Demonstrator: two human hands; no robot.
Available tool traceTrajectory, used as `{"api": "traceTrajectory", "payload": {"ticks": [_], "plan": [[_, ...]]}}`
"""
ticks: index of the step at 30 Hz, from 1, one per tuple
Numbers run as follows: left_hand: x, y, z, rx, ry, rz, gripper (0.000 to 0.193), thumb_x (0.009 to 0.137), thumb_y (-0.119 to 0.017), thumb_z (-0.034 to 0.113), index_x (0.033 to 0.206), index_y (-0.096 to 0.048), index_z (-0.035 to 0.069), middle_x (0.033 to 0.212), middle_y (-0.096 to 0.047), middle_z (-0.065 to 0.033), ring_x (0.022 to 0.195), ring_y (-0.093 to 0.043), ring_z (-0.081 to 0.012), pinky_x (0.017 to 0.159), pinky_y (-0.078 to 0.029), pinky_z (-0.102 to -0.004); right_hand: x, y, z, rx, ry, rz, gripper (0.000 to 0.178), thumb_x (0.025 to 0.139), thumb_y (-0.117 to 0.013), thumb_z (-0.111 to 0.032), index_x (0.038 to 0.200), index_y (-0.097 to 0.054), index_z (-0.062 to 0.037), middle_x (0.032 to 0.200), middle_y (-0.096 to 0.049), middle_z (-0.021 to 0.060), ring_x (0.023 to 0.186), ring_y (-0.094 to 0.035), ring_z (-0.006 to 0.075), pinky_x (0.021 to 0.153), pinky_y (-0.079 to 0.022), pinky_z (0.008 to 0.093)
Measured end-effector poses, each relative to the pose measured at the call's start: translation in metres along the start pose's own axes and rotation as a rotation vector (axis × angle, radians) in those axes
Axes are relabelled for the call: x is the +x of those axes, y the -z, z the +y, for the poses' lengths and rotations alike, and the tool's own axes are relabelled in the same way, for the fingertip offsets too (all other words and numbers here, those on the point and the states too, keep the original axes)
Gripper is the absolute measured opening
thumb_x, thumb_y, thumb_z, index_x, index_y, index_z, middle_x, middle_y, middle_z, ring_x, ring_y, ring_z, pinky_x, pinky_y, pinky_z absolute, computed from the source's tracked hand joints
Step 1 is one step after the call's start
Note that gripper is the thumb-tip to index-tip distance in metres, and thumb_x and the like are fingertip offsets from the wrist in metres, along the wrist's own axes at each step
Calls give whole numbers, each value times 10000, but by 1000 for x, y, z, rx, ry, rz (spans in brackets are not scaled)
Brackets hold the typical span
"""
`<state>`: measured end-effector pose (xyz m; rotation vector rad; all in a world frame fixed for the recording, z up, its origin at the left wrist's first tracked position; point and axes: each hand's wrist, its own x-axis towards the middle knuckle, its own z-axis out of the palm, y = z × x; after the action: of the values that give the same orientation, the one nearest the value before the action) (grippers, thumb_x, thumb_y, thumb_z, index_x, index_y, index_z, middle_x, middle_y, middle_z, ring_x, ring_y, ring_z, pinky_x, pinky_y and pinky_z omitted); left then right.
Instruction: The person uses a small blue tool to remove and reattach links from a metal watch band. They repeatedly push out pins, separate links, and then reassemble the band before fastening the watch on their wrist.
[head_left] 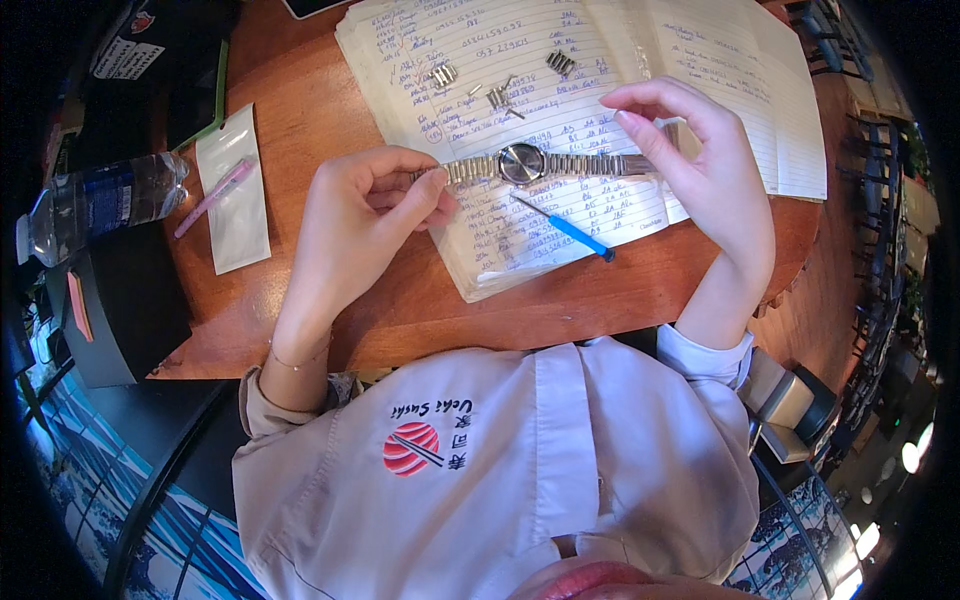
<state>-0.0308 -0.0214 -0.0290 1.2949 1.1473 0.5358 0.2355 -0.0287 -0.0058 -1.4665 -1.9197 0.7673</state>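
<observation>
A silver metal wristwatch [521, 164] lies stretched out over an open notebook [480, 270], its dark round dial facing up. My left hand [375, 200] pinches the left end of its link bracelet between thumb and fingers. Beside the bracelet's right end, my right hand [700, 160] is raised with thumb and forefinger apart, and nothing shows between them. Below the watch rests a small screwdriver [575, 234] with a blue handle, its tip toward the dial. Loose metal bracelet links [498, 97] and tiny pins lie on the page above the watch.
The notebook's handwritten pages cover much of the wooden table [350, 310]. To the left are a water bottle [105, 205] on its side, a pink pen [214, 198] on a white packet [245, 235], and a black box [130, 320]. The table's near edge runs close to my body.
</observation>
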Motion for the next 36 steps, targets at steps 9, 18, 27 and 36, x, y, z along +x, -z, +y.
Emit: {"api": "traceTrajectory", "payload": {"ticks": [9, 18, 27, 36], "plan": [[0, 0, -1, 2, -21, 2, 204, 885, -577, 141, 953, -601, -50, 771, -656, -89, 685, -616, -99, 612, -474, -200, -5, -3, 3, 9, -18, -132, 248, 731, -673, -76, 958, -617, 7, 932, -609, 121, 799, -603, 215, 732, -469, 298], [0, -2, 5, -6, -10, 40, 176, 858, -571, 70, 904, -594, -98, 752, -647, -110, 699, -633, -120, 629, -499, -212, -16, 0, -5, -329, -182, -228, 234, 686, -709, -86, 816, -536, 1, 857, -520, 99, 806, -542, 209, 703, -434, 304], [-1, -14, 15, 484, -353, 347, 90, 752, -653, 71, 804, -638, -2, 669, -633, -117, 593, -642, -149, 552, -492, -227, -13, 4, -26, -71, -278, -178, 186, 768, -668, -154, 825, -556, -16, 587, -567, 90, 519, -536, 243, 510, -406, 329], [4, -38, 23, 921, -627, 636, 87, 724, -633, 111, 753, -563, 69, 618, -575, -76, 520, -581, -241, 460, -458, -321, -4, -21, -32, 176, 26, -50, 192, 741, -696, -143, 900, -654, -44, 655, -624, 63, 570, -570, 105, 557, -462, 227]]}}
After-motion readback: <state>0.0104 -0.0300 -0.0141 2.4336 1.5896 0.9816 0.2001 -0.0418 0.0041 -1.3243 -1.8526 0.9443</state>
